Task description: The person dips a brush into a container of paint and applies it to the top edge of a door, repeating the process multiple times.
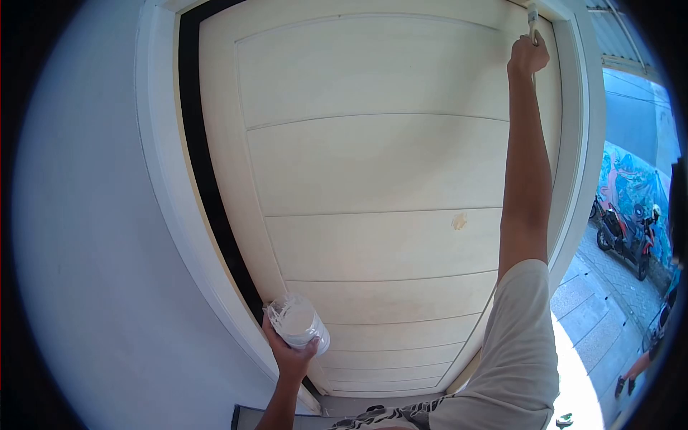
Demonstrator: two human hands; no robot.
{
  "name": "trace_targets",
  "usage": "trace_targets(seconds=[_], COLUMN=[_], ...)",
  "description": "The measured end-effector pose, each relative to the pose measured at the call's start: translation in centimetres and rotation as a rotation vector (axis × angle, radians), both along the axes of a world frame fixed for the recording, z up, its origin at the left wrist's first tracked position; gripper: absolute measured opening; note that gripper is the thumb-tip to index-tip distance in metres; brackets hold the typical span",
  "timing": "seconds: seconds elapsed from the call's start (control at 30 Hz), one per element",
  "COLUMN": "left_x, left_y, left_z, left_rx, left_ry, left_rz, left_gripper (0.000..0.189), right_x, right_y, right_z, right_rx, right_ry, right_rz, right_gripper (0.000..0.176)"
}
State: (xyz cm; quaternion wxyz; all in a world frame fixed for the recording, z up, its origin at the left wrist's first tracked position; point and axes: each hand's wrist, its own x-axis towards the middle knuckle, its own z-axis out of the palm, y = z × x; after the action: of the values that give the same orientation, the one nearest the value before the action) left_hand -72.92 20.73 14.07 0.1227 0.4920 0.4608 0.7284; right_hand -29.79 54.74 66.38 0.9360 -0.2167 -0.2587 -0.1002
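Note:
My right hand (529, 56) is raised high at the upper right corner of a cream panelled door (380, 165), closed round the handle of a paintbrush (532, 16). The bristles point up, right by the top of the door frame (577, 93). Low on the left, my left hand (292, 357) grips a white plastic paint tub (304, 331) from below and the side. White paint shows inside the tub, and streaks of it coat the rim. A small tan patch (459, 221) marks the door's surface to the right of its middle.
A black strip (204, 158) runs down the door's left edge, beside a pale wall (79, 215). Outside on the right are a parked motorbike (625, 233), a painted mural wall (631, 172), paving (588, 308) and a person's legs (633, 373).

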Motion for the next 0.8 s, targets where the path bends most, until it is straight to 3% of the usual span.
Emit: trace_targets(seconds=[0.1,0.17,0.2,0.33,0.37,0.47,0.67,0.77,0.8], left_x=[0.9,1.6,2.0,4.0,4.2,4.9,5.6,5.8,5.9], left_y=[0.3,0.8,1.0,-0.7,2.1,2.8,1.3,1.9,1.8], left_z=[0.0,0.0,0.1,2.0,0.2,-0.5,0.3,-0.3,-0.2], left_rx=[0.011,0.014,0.018,0.023,0.031,0.037,0.038,0.039,0.037], left_ry=[0.013,0.018,0.028,0.016,0.016,0.044,0.009,0.012,0.013], left_rz=[-0.003,-0.011,-0.009,-0.023,-0.038,-0.061,-0.081,-0.070,-0.064], left_gripper=[0.110,0.110,0.110,0.110,0.110,0.111,0.111,0.110,0.109], right_x=[-0.7,-4.3,-7.3,-15.8,-16.2,-14.5,-0.1,4.8,5.6], right_y=[0.3,1.6,0.0,-5.3,-3.9,-3.7,-0.6,0.5,0.7], right_z=[0.7,2.0,1.6,1.4,-0.5,0.4,2.2,0.2,0.1], right_rx=[0.012,0.143,0.087,0.171,0.170,0.175,0.154,0.026,0.025], right_ry=[-0.041,-0.164,-0.225,-0.632,-0.732,-0.823,-0.699,-0.314,-0.315], right_rz=[0.018,-0.059,-0.005,-0.041,-0.061,-0.047,-0.069,-0.195,-0.196], right_gripper=[0.035,0.040,0.040,0.039,0.039,0.037,0.036,0.037,0.037])
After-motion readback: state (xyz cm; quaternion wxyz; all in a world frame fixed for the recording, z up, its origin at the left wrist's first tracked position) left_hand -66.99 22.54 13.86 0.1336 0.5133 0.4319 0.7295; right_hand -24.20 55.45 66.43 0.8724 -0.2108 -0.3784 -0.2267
